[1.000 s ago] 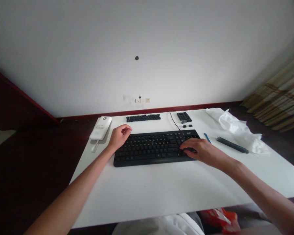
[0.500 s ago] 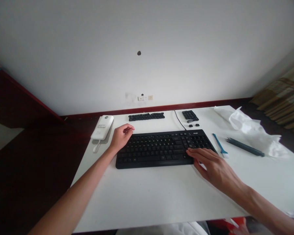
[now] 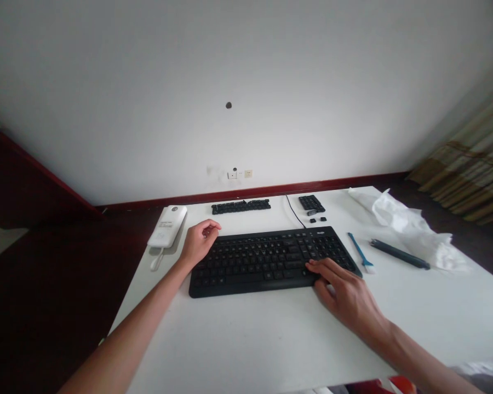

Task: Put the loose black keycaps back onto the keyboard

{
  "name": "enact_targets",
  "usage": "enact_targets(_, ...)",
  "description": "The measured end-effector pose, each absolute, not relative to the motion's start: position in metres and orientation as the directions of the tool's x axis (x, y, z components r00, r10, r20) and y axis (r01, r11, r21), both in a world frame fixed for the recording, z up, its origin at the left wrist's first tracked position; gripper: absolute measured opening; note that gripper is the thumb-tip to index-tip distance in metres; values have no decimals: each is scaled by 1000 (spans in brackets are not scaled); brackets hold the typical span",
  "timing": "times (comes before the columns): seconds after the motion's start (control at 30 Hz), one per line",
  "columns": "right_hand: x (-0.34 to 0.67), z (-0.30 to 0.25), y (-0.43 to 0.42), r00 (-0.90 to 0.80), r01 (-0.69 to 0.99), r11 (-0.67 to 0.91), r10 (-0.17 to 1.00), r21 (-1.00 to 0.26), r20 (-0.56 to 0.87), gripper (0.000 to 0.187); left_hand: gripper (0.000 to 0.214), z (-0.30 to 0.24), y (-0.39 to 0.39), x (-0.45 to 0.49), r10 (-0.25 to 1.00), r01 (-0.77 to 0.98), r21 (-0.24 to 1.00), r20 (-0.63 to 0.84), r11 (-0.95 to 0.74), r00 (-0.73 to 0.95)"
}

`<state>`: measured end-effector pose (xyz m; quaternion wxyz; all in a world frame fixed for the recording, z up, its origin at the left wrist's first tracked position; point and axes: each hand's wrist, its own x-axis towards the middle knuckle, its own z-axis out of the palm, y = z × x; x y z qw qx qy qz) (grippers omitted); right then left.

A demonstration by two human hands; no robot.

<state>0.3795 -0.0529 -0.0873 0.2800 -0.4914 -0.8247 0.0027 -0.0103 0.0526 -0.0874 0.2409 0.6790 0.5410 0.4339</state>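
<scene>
Right fingertips: mine rest on the lower-right keys, just left of the number pad, the fingers held close together and reaching forward.
Right hand: part open, thumb apart from the fingers and down by the front edge; whether anything small sits beneath the tips, I cannot tell.
Left hand: my fingers curl loosely toward the thumb at the board's left end (the palm is turned from view, so I cannot tell whether they have hold of anything).
Keyboard: black, flat on the white table, lying between and under my hands.
Loose keycaps: two small ones behind the board's right half, near a dark little piece.
Key block: set just behind that piece.
Key row: laid along the table's far side.
Cable: black, running back from the board.
Blue brush: just right of the board.
Dark rod: further right, beside crumpled white material.
White device: left of my left hand, its short strap toward me.
</scene>
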Motion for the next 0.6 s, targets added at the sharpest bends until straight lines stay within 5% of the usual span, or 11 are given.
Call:
enact_targets(0.13, 389, -71, -32, -393, 765, 520, 844, -380, 364, 27, 16, -90, 53, -12, 937, 528, 788, 346, -316, 45)
enact_targets(0.37, 424, -33, 80, -396, 804, 487, 867, -340, 303, 22, 16, -94, 55, -14, 935, 536, 780, 352, -324, 53)
enact_targets(0.6, 436, -51, 110, -355, 803, 422, 906, -422, 230, 20, 17, -91, 55, -13, 934, 554, 766, 352, -327, 64)
